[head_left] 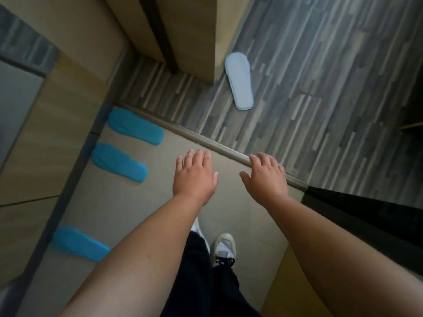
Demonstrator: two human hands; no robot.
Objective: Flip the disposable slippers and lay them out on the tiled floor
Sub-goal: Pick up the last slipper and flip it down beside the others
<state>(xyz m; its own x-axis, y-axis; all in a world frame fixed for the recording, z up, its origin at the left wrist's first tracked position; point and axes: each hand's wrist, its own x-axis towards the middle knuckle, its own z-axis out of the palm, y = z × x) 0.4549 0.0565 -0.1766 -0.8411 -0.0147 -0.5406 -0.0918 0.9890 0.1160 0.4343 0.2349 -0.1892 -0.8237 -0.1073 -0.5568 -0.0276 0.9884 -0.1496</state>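
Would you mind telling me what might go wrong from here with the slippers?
The pale slipper lies beyond the raised threshold strip, on the striped floor, so a step toward it might catch a shoe on that strip. With both the left hand and right hand empty, that slipper may simply be overlooked, apart from the three blue slippers.

Three flat teal-blue foam disposable slippers are laid sole-up on the beige tiled floor along its left edge: one farthest, one just below it, and one well apart, nearest; a pale white disposable slipper is seen sole-up on the grey striped plank floor, beyond the threshold strip.
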